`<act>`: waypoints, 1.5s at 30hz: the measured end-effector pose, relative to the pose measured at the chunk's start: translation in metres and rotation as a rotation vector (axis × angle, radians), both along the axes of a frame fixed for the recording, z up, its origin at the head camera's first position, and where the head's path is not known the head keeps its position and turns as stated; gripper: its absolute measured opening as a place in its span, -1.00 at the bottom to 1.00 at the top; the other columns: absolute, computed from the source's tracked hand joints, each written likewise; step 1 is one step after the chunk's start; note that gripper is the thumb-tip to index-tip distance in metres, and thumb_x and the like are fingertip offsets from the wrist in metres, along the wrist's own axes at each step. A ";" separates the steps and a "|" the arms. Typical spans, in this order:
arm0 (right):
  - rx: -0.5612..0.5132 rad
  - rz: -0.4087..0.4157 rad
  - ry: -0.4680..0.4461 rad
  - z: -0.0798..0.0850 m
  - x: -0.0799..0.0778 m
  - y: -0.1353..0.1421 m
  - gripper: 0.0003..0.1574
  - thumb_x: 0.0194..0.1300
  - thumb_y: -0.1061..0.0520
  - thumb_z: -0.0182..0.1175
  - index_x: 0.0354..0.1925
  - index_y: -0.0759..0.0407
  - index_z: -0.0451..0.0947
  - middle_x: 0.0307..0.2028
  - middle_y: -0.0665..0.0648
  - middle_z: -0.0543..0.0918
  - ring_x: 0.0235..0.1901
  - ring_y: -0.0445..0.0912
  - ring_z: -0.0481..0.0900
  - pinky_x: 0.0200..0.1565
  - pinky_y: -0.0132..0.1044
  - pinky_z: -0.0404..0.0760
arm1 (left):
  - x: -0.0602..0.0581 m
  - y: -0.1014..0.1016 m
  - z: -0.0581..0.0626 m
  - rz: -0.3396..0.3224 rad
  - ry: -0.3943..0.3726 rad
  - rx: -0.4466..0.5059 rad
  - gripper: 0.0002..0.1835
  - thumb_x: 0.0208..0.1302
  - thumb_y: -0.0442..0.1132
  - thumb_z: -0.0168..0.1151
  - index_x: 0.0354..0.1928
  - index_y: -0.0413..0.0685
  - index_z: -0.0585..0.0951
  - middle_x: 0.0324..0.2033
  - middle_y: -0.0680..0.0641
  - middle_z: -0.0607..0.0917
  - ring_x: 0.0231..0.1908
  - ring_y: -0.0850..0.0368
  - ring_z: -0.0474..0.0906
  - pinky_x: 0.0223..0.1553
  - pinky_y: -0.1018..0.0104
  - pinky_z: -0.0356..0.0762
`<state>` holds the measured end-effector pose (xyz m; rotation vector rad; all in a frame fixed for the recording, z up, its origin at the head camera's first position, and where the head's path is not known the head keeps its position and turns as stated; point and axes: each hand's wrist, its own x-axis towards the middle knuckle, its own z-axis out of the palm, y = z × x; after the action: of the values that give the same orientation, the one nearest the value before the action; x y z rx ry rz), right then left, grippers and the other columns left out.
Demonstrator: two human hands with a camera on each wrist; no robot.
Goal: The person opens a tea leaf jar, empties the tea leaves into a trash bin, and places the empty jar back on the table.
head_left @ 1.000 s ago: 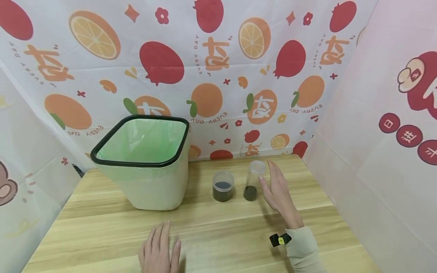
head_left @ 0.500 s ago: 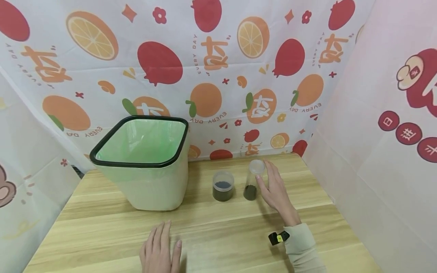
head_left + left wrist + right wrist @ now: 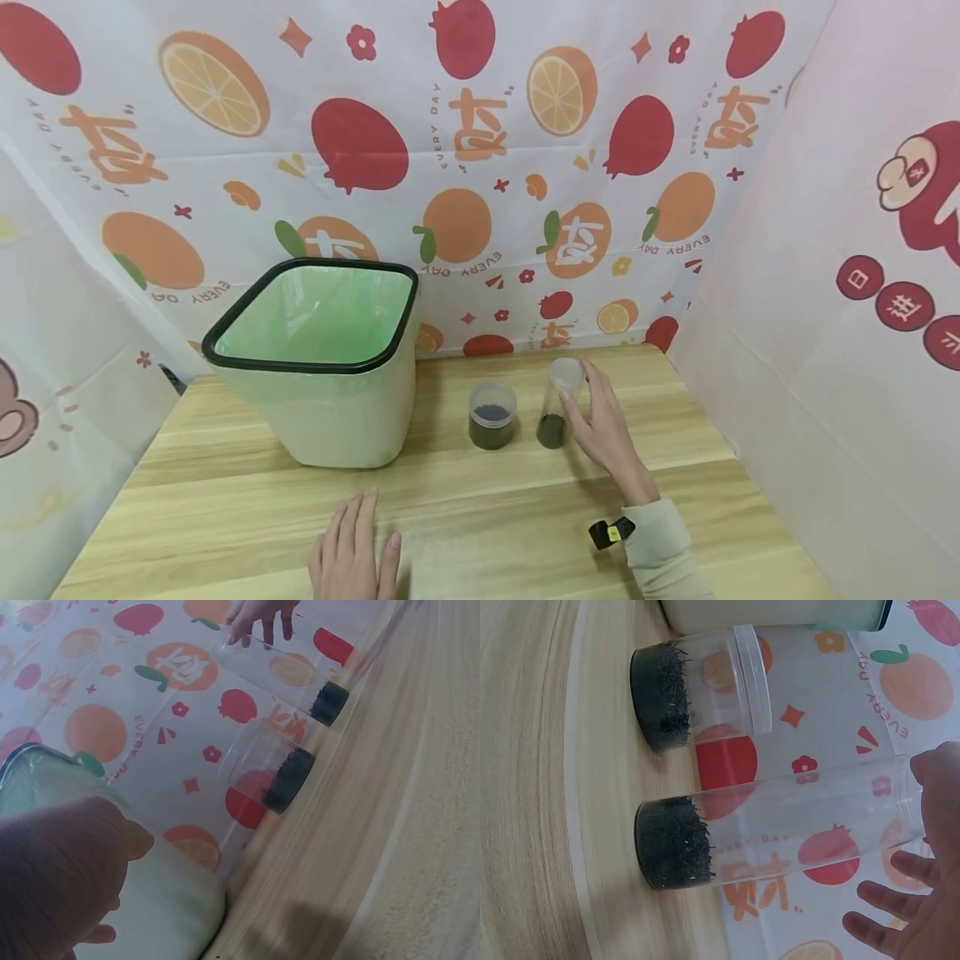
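A tall clear jar with a pale lid stands upright on the table, its bottom holding dark, needle-like bits that look like loose tea. My right hand holds it near the lid, thumb on the near side and index finger at the lid's far edge. The other fingers spread away from the jar in the right wrist view. To its left stands a short, wide clear jar, lidded, with a similar dark filling. My left hand lies palm down near the front of the table, fingers straight, holding nothing.
A cream bin with a black rim and a green liner stands at the back left of the wooden table. A fruit-print cloth hangs behind, with pale cloth sides left and right.
The right hand has shifted slightly left, so its thumb now overlaps the tall jar's side. The left hand and both jars stay in place; the head view tilts slightly.
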<state>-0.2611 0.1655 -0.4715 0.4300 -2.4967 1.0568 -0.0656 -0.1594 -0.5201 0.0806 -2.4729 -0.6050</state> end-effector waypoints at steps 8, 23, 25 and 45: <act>-0.035 0.013 0.030 -0.006 0.001 -0.003 -0.11 0.48 -0.08 0.17 0.58 0.05 0.03 0.38 0.30 0.41 0.31 0.21 0.47 0.24 0.28 0.52 | 0.000 0.002 0.001 -0.021 -0.012 -0.004 -0.36 0.38 -0.14 0.21 0.44 -0.15 0.32 0.31 -0.34 0.45 0.26 -0.36 0.31 0.14 -0.41 0.21; -0.046 0.046 0.084 -0.008 -0.002 -0.007 -0.15 0.49 0.03 0.19 0.56 0.14 0.07 0.43 0.33 0.37 0.32 0.23 0.49 0.17 0.18 0.61 | -0.001 0.007 0.001 -0.020 -0.013 -0.012 -0.36 0.36 -0.14 0.23 0.42 -0.15 0.34 0.31 -0.33 0.47 0.26 -0.36 0.33 0.12 -0.39 0.22; -0.054 0.052 0.086 -0.008 -0.004 -0.006 -0.15 0.49 0.04 0.19 0.56 0.15 0.07 0.40 0.35 0.40 0.26 0.23 0.53 0.09 0.13 0.66 | -0.001 0.008 0.001 -0.020 -0.010 -0.011 -0.36 0.34 -0.14 0.24 0.42 -0.15 0.35 0.30 -0.33 0.47 0.26 -0.36 0.34 0.12 -0.39 0.23; -0.142 0.044 0.076 -0.001 -0.003 -0.003 -0.19 0.49 0.13 0.17 0.54 0.23 0.07 0.29 0.33 0.45 0.11 0.14 0.56 -0.10 -0.11 0.71 | -0.001 0.009 0.001 -0.034 0.020 -0.022 -0.33 0.30 -0.18 0.28 0.42 -0.14 0.35 0.29 -0.34 0.49 0.26 -0.35 0.33 0.12 -0.35 0.23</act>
<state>-0.2644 0.1626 -0.4727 0.4755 -2.3379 1.2024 -0.0666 -0.1499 -0.5196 0.0242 -2.4656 -0.5897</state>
